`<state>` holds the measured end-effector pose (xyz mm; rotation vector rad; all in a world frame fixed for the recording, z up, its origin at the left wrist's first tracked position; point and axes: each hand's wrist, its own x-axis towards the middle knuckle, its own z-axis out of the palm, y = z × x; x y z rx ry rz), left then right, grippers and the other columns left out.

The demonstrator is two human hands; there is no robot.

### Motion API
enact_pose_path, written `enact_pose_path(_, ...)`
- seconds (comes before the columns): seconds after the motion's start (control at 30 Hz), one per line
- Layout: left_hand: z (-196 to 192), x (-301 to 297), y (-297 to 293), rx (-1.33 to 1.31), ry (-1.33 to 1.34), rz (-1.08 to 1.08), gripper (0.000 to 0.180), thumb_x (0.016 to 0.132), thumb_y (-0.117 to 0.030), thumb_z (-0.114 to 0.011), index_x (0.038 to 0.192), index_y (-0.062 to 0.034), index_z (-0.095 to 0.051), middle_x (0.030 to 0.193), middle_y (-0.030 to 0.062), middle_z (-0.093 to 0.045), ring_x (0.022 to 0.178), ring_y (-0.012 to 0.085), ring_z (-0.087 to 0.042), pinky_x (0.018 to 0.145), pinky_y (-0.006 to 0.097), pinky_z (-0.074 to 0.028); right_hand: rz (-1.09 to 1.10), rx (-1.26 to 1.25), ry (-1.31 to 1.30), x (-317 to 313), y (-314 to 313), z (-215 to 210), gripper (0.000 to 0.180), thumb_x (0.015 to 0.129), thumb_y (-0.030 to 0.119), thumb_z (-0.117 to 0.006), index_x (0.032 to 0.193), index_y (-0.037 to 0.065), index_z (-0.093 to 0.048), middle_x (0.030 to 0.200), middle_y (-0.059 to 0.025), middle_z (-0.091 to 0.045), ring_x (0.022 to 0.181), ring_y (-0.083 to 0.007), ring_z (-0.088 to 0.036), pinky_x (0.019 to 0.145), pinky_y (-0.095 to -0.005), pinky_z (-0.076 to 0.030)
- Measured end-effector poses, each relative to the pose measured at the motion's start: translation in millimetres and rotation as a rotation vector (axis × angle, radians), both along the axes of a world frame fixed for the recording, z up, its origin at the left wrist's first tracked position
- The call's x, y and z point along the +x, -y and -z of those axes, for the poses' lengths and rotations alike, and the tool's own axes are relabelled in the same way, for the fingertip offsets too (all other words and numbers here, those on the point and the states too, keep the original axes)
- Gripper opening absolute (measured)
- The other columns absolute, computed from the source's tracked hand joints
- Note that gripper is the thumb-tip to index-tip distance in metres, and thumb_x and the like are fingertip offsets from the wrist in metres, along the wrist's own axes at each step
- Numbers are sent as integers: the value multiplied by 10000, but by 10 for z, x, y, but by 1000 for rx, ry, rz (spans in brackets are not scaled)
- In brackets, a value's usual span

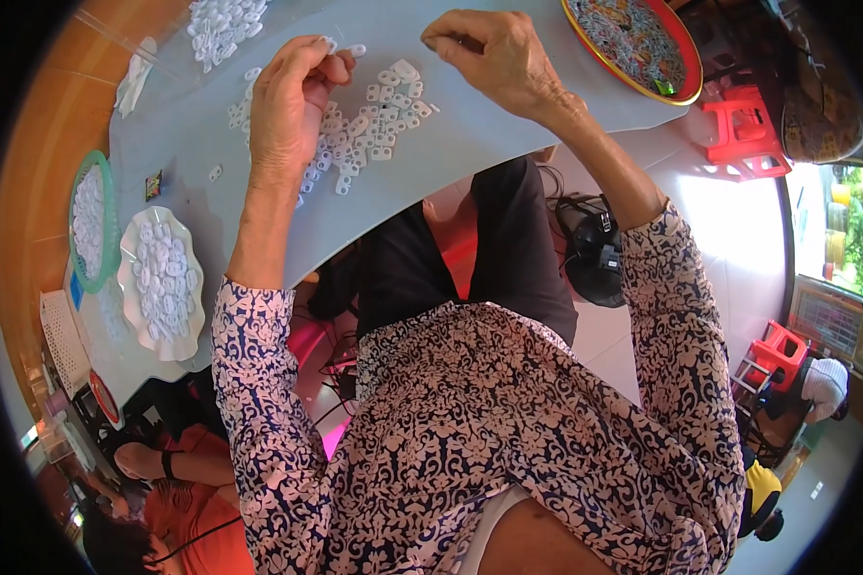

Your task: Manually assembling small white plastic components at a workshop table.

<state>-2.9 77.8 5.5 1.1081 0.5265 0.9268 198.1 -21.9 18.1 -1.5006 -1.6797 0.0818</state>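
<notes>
Sorting: small white plastic pieces (369,120) lie scattered on a grey table sheet (508,125), just beneath both hands.
Left hand: left hand (288,105) curled, fingertips pressed together on one white piece (329,43) at the top of the scatter.
Right hand: right hand (489,57) hovers right of the scatter, thumb and forefinger closed together; whether a piece sits between them cannot be told.
Left side: white scalloped plate (129,287) and green-rimmed dish (110,220), both heaped with white pieces.
Far edge: second white heap (222,24).
Upper right: red-rimmed tray (686,43) of small grey-white parts.
</notes>
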Motion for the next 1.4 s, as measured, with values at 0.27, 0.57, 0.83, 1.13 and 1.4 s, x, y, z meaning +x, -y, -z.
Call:
enact_pose_path(0.27, 61, 10, 74, 71, -48, 54, 163, 859, -122, -519, 832, 33, -562, 676, 58, -491, 783, 204, -536, 779, 301, -427, 128, -88, -20, 315, 83, -64, 115, 799, 93, -612, 831, 1, -673, 733, -186, -643, 639, -273, -640, 602, -362, -501)
enact_pose_path(0.57, 23, 29, 210, 87, -153, 93, 166, 868, -138, -517, 843, 14, -579, 666, 46, -492, 775, 180, -535, 738, 275, -413, -27, 41, 201, 515, 105, 144, 111, 780, 104, -623, 843, 45, -692, 755, -119, -665, 668, -285, -640, 645, -348, -515)
enact_pose_path(0.83, 8, 6, 269, 102, -167, 150, 174, 878, -145, -515, 816, 1, -587, 670, 42, -506, 761, 149, -534, 664, 233, -379, 129, -156, 295, 488, -46, 95, 128, 808, 150, -569, 807, 68, -666, 725, -123, -638, 699, -328, -614, 667, -418, -506)
enact_pose_path(1.13, 23, -67, 347, 92, -228, 175, 176, 889, -153, -506, 824, -16, -597, 729, 36, -568, 622, 47, -408, 570, 185, -304, -7, -288, 658, 305, -211, 0, 36, 725, -3, -602, 754, 1, -623, 767, -186, -631, 743, -362, -645, 649, -431, -531)
enact_pose_path(1.4, 162, -222, 276, 104, -217, 223, 175, 892, -143, -500, 862, -5, -604, 758, 42, -585, 601, 23, -383, 568, 177, -306, 39, -359, 695, 214, -197, -20, 75, 738, 34, -584, 695, -28, -576, 650, -157, -603, 641, -333, -620, 597, -405, -517)
